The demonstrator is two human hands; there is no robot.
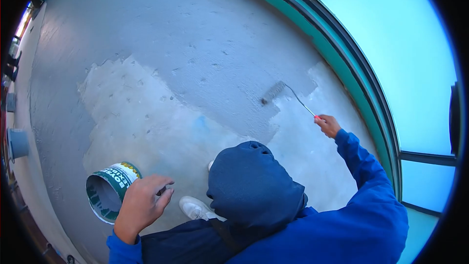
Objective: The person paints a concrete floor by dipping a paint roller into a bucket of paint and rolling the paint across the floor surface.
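Note:
My right hand (328,125) is closed round the red handle of a paint roller (299,99). The roller's grey-coated sleeve rests on the floor at the edge of the wet grey coat (215,63). My left hand (144,204) hangs in front of a paint bucket (128,170), its fingers loosely bent and the thumb apart from them. I see nothing held in it. The bucket has a green and white label, and its open top shows a grey-smeared inside. Part of its side is hidden by my left hand.
Pale uncoated floor (141,112) lies between the grey-coated areas. A green ledge (342,68) with dark-framed windows curves along the right. A grey bucket-like container (18,143) stands at the far left. My white shoe (195,208) is on the pale floor.

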